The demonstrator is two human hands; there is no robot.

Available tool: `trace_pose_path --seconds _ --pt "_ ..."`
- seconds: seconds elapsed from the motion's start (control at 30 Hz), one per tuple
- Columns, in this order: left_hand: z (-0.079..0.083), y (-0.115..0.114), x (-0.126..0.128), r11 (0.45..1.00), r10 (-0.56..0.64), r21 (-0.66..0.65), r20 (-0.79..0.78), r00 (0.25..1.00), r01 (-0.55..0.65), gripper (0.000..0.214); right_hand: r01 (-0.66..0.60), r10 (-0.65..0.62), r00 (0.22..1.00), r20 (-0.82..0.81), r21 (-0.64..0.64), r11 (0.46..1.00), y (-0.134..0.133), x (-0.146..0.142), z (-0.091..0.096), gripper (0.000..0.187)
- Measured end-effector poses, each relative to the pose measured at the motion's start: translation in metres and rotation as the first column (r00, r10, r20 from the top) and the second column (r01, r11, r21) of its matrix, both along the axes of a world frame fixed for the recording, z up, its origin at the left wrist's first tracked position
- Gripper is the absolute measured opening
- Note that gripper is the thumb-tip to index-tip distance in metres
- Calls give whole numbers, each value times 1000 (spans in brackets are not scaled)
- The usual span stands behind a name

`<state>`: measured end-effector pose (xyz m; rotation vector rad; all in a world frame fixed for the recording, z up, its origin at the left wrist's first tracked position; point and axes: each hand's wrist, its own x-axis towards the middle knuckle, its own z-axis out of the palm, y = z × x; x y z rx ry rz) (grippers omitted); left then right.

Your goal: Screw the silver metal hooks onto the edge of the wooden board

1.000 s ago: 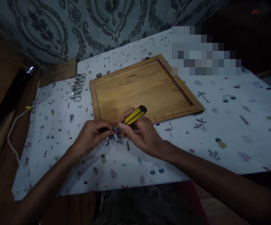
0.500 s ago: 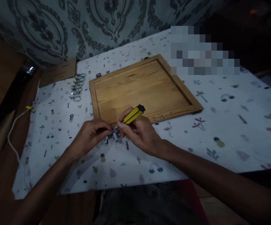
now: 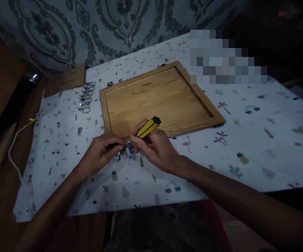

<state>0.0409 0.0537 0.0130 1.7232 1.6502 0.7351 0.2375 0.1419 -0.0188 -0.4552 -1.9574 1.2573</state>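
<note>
A framed wooden panel [image 3: 151,98], like a cabinet door, lies flat on the patterned cloth. At its near edge, toward the left corner, sits a silver metal hinge [image 3: 128,151] with arms sticking out toward me. My left hand [image 3: 102,152] is closed, its thumb and fingers pinching the hinge's left side. Held slanting in my right hand [image 3: 158,148] is a screwdriver [image 3: 149,127] with a yellow and black handle. Its shaft points down-left at the hinge; my fingers hide most of the shaft and the tip.
Several metal hinges [image 3: 86,96] lie in a row left of the panel. Behind them is a piece of cardboard [image 3: 67,80]. A pale cable [image 3: 13,147] hangs over the table's left side. A patterned wall [image 3: 125,21] borders the back, and a pixelated patch covers the far right.
Both hands stay at the hinge, the screwdriver handle in almost the same pose. The whole view has shifted very slightly.
</note>
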Motion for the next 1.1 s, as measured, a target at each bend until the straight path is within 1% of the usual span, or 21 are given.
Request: trace_pose_path --seconds 0.2,0.37,0.43,0.5,0.57,0.63,0.67,0.73,0.8,0.9,1.1 --pt "-3 -1 -2 1000 1 25 2 1000 -1 18 -8 8 1000 10 -16 1000 0 0 0 24" --pt "2 -8 1 996 46 71 -8 999 -45 17 -2 2 1000 13 -9 1000 0 1 1 29" --pt "3 -14 4 990 91 117 -59 994 -84 16 1 0 1000 22 -11 1000 1 1 1 31" --pt "1 -20 8 979 148 164 -161 976 -122 17 -6 7 999 34 -17 1000 1 1 2 33" --pt "-5 -26 13 970 191 199 -276 942 -138 27 -14 15 999 40 -21 1000 1 1 3 35" --pt "-12 -30 17 966 213 218 -364 907 -139 43 -15 17 999 37 -36 999 0 1 4 31" --pt "-16 -31 20 965 218 225 -393 893 -137 48 -10 11 999 32 -43 999 0 1 4 28" --pt "-24 -32 23 963 224 233 -429 875 -133 51 -4 5 1000 27 -40 999 0 0 3 23" --pt "-30 -31 25 961 230 241 -442 867 -132 49 4 -3 1000 19 -21 1000 0 0 2 20" --pt "-34 -30 25 956 238 262 -433 870 -132 48 15 -15 1000 14 -15 1000 0 -1 2 15" --pt "-34 -30 19 966 199 230 -370 908 -118 45 26 -24 998 56 -50 998 -2 0 2 21"
